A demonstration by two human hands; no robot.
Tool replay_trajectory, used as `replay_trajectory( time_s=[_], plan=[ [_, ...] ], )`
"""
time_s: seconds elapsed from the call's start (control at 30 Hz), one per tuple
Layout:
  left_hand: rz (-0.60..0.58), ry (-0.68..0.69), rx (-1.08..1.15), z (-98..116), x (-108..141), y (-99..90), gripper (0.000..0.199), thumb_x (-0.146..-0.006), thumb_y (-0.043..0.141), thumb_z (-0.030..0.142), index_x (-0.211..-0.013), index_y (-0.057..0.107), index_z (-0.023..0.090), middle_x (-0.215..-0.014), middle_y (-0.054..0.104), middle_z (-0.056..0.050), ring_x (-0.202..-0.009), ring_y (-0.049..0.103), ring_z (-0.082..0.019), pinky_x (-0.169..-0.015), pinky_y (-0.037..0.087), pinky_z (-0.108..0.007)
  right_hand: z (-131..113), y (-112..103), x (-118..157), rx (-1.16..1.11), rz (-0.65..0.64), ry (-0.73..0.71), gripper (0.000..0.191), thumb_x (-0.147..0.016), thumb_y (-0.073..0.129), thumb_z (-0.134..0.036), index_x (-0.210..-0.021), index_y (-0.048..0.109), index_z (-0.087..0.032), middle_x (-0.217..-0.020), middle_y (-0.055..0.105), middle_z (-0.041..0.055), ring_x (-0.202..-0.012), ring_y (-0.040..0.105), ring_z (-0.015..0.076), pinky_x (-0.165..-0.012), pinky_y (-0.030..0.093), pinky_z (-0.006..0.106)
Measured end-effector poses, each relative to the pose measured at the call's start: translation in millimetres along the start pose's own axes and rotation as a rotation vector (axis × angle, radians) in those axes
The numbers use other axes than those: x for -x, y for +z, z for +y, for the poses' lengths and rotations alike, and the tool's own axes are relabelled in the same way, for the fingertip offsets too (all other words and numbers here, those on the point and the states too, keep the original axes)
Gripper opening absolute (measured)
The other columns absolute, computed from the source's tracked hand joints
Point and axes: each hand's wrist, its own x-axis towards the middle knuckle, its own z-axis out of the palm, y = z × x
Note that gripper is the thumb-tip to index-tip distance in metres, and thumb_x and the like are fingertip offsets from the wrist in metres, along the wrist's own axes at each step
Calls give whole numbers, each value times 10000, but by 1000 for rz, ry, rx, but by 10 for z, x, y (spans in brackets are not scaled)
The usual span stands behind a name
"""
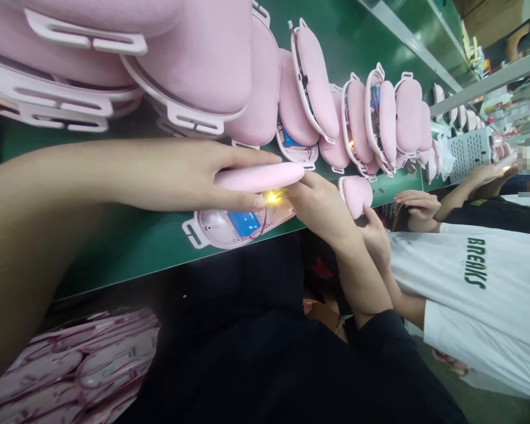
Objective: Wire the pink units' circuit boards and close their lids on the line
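Note:
In the head view, my left hand (194,174) reaches in from the left and grips a pink padded cover (260,176) between thumb and fingers, tilted up on edge. Just below it, an open pale pink plastic shell (216,227) lies at the bench edge, with a blue battery pack (244,224) and thin red wires inside. A small yellow light (272,198) glows between cover and shell. My right hand (322,203) is closed at the cover's right end, with its fingertips tucked between the two halves and partly hidden.
Stacked pink padded units (203,53) crowd the green bench (128,253) behind my hands; several stand half open. At right, a co-worker in a white shirt (481,259) has a hand (375,235) by another pink piece (357,195). More pink shells (110,359) lie lower left.

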Motion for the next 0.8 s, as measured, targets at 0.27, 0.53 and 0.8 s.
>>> replay_trajectory(
  time_s=[0.27, 0.53, 0.8],
  plan=[
    [-11, 16, -12, 22, 6, -34, 993, -866, 556, 941, -1702, 406, 427, -1592, 623, -21, -1243, 680, -301, -1027, 488, -307, 92, 102, 10, -18, 29, -52, 267, -1121, 483, -181, -1107, 748, -217, -1192, 726, 102, -1101, 636, 251, -1042, 548, 417],
    [-15, 10, 6, 101, 30, -47, 940, -871, 569, 917, -1668, 465, 430, -1466, 715, -18, -1100, 713, -288, -919, 493, -305, -24, 103, -18, -15, -3, 39, 215, -1086, 540, -143, -1148, 739, -193, -1176, 701, 140, -1164, 639, 298, -1069, 567, 487],
    [62, -22, 73, 115, 31, -42, 973, -819, 542, 914, -1636, 526, 387, -1387, 727, 13, -1121, 699, -288, -1009, 501, -348, -112, 22, -258, 50, -50, -5, 241, -1054, 548, -52, -1078, 766, -152, -1074, 759, 136, -1114, 733, 299, -1002, 621, 462]
  ],
)
